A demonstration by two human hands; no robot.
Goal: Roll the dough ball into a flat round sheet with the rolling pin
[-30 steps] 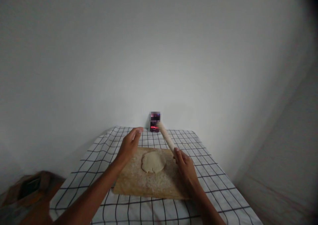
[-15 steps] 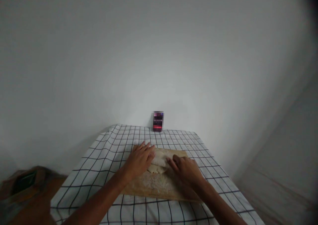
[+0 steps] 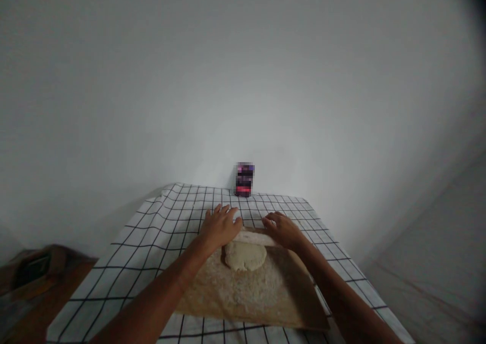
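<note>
A pale, flour-dusted rolling pin (image 3: 253, 238) lies crosswise at the far edge of a round, flattened piece of dough (image 3: 245, 256). On its left end rests the palm of my left hand (image 3: 220, 227), open, its fingers stretched forward and apart. My right hand (image 3: 283, 230) bears on the other end, its fingers loosely bent past the pin, not wrapped round it. Both ends of the pin are hidden under the hands. The dough has an uneven near edge and sits on a floured wooden board (image 3: 246, 296).
A white tablecloth with dark grid lines (image 3: 125, 263) covers the table. At its far edge a blurred dark and red upright object (image 3: 244, 180) leans near the white wall (image 3: 243, 80). Low on the left, off the table, is a brownish box-like object (image 3: 38, 270).
Both hands and the rolling pin have moved forward, away from me, uncovering more of the dough. The view has also shifted slightly.
</note>
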